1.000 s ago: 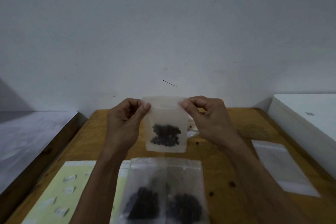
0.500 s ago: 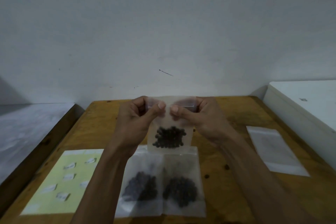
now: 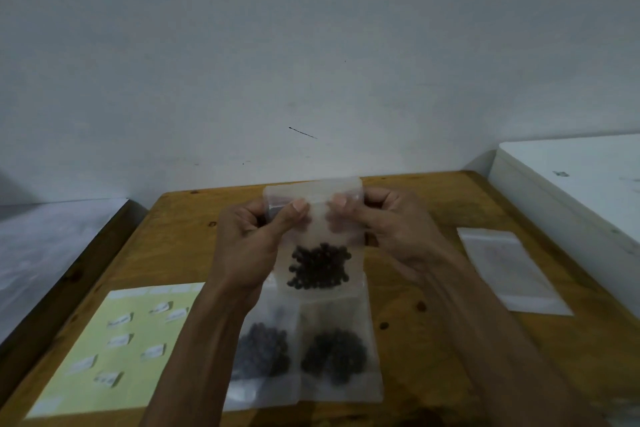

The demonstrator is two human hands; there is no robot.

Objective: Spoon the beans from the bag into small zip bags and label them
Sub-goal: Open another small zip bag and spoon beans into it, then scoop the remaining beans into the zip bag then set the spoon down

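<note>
In the middle of the frame, the left hand and right hand pinch shut the top strip of a small frosted zip bag holding dark beans, raised above the wooden table. The sealing step seems in hand; next a white label from the pale yellow sheet at lower left.

Behind the frosted plastic of the held zip bag, the fingers of the left hand and right hand show only as dim shapes. Both forearms are cut off by the bottom edge. The left forearm covers part of the left filled bag lying on the table. The small white labels on the yellow sheet are blurred, any writing unreadable. The white box runs past the right edge.
</note>
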